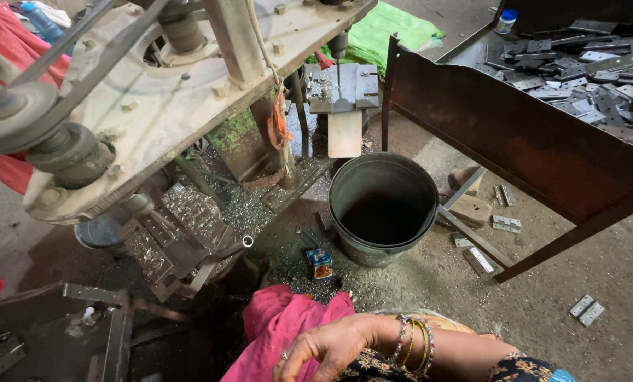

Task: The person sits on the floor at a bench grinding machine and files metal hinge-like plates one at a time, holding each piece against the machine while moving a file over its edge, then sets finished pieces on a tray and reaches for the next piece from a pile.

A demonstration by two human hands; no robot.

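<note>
At the bottom centre of the frame, a bangled hand (330, 346) rests loose and unclenched, fingers drooping, holding nothing, against pink cloth (281, 322); which hand it is cannot be told. Just above it a small colourful packet (321, 263) lies on the shaving-strewn floor (543, 311) beside a dark metal bucket (382, 206). Further up, a drill press (161, 99) fills the upper left, its bit (338, 81) over a metal plate. At upper right, a rusty tray (514, 141) holds steel hinges (578, 71).
</note>
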